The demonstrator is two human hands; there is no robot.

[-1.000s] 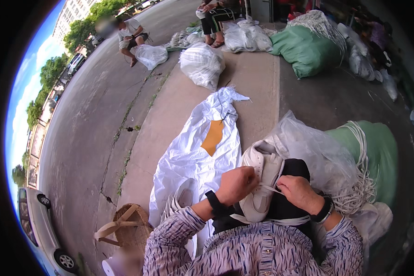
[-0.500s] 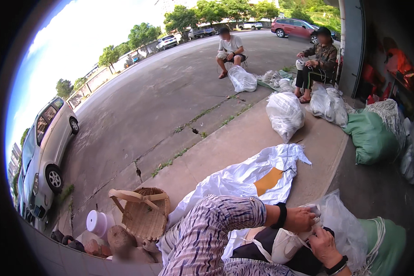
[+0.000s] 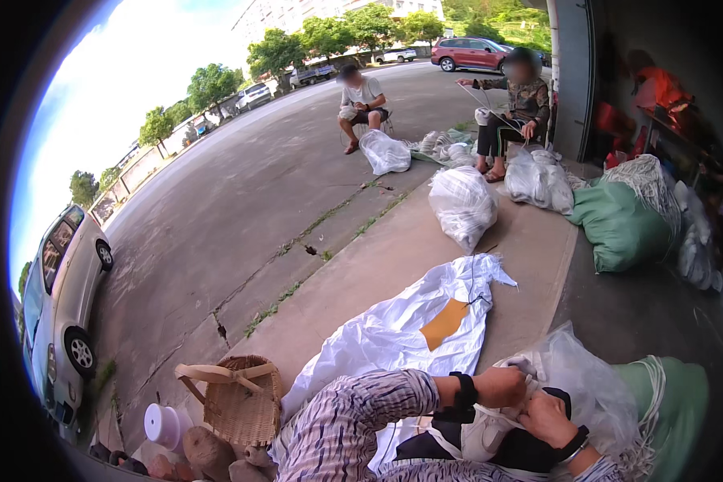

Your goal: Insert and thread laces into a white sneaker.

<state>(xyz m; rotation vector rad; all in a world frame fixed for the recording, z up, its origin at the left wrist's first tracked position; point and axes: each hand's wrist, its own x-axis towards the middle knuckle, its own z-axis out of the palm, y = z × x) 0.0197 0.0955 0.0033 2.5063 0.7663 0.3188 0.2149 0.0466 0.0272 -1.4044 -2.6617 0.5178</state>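
In my lap, on dark cloth, lies an off-white piece [image 3: 484, 434] shaped like a shoe upper, with a pale strap trailing from its left side. My left hand [image 3: 500, 387], dark band at the wrist, is closed at the upper edge of this piece. Beside it, my right hand [image 3: 545, 419] has its fingers bent and pressed onto the same piece. The two hands nearly meet. What exactly lies between the fingertips is partly hidden. A clear plastic bag [image 3: 578, 373] lies just beyond my hands.
Right of me stands a green sack [image 3: 675, 402] with white cords [image 3: 655, 386]. Ahead lies a white woven sheet [image 3: 377, 321] with an orange patch. A wicker basket [image 3: 241, 402], white spool [image 3: 165, 424] and stones [image 3: 209, 451] are left. Two seated people [image 3: 516, 104] work among bags.
The view has shifted, so the surroundings sit farther left. My hands have drawn closer together at the off-white piece. The person in camouflage has stretched an arm out, pulling long white cords.
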